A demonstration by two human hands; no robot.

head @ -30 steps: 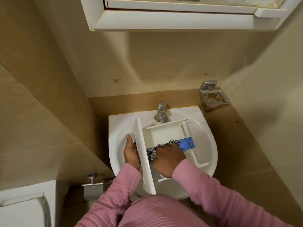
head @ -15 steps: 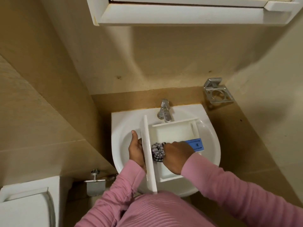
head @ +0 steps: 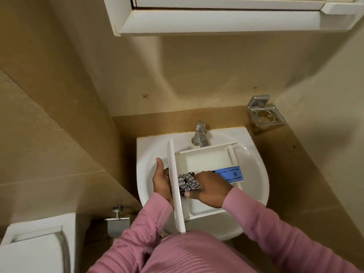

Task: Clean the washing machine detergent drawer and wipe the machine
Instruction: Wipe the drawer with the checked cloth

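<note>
Detergent drawer lies across the sink basin, back corner under the tap, front panel near the left rim; bare basin shows along the right rim. Left hand grips the front panel, thumb straight. Right hand clutches a grey patterned cloth, pressed inside the drawer by the panel. Drawer white, blue insert at the right hand's fingers.

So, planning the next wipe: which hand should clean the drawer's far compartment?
Probably the right hand: it grips the cloth inside the drawer. The left hand holds the drawer's front panel, steadying it in the sink.
</note>
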